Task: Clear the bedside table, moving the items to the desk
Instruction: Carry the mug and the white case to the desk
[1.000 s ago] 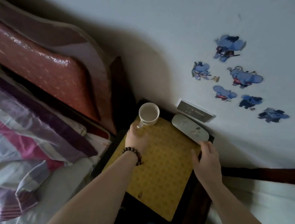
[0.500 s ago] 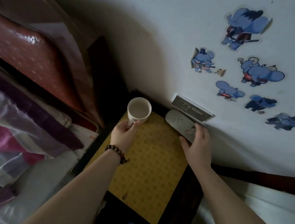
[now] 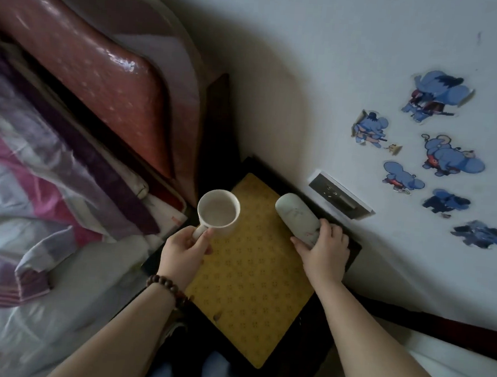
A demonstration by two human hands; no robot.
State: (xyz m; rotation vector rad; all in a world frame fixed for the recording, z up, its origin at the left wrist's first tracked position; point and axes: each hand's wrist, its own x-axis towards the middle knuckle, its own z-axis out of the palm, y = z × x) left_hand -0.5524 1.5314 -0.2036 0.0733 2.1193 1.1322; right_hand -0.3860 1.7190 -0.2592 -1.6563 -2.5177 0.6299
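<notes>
Since a moment ago both things have come up off the back of the table: the mug [image 3: 218,212], which stood near the rear left corner, is now carried over the table's left edge, and the white case [image 3: 298,217], which lay flat by the wall, is tilted with its far end raised. The left hand [image 3: 185,251] is closed around the mug's handle, thumb over the top of it, so the mug sits just beyond the knuckles, upright, its open mouth facing the camera. A bead bracelet [image 3: 165,286] rings that wrist. The right hand [image 3: 323,247] is wrapped around the near end of the case, fingers [image 3: 332,228] curled over its far side and thumb along the near side; the rest of the case sticks out past the hand toward the back left. Whether the case has fully left the surface cannot be told. Between the two hands lies the yellow mat [image 3: 249,280] covering the dark table [image 3: 352,250], with nothing else on it. A wall socket [image 3: 340,199] sits just behind the case, elephant stickers [image 3: 449,158] further right on the wall, and the bed [image 3: 47,202] lies to the left.
</notes>
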